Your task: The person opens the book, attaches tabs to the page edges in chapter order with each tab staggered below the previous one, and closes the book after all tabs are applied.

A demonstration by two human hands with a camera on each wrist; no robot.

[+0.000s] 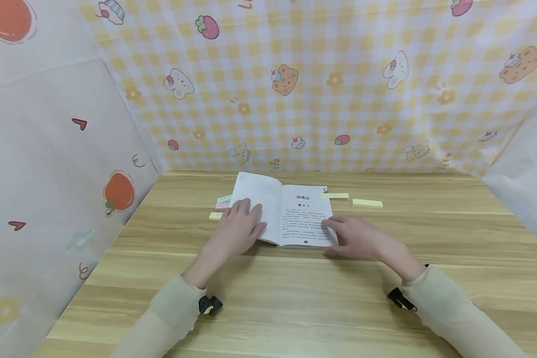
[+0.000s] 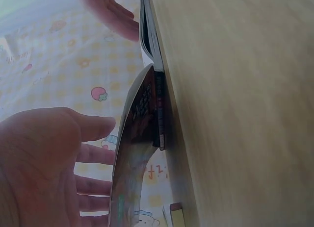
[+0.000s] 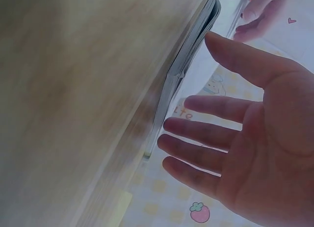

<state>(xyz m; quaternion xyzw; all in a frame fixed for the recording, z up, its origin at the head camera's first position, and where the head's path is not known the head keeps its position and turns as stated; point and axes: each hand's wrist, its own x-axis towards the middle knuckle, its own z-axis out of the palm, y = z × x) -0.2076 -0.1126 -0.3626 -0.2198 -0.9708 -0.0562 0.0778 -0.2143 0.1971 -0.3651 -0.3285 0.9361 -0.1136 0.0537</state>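
An open paperback book [image 1: 297,216] lies on the table, a title and printed lines on its right page and a nearly blank left page [image 1: 259,188]. My left hand [image 1: 238,229] rests on the left page with fingers extended. In the left wrist view, the dark cover [image 2: 140,124] on that side tilts up off the table beside the left hand [image 2: 54,163]. My right hand [image 1: 355,236] lies at the right page's edge, its fingertips over the margin. The right wrist view shows the right hand [image 3: 265,129] with straight, spread fingers next to the page block [image 3: 189,50].
Left of the book are a green strip [image 1: 224,198], a pink strip [image 1: 223,205] and a yellow sticky strip [image 1: 216,216]. Another yellow strip [image 1: 337,196] overlaps the book's right edge, with a second pale yellow strip [image 1: 368,203] beyond. Behind the wooden table [image 1: 295,303] hangs a checked cloth [image 1: 322,109].
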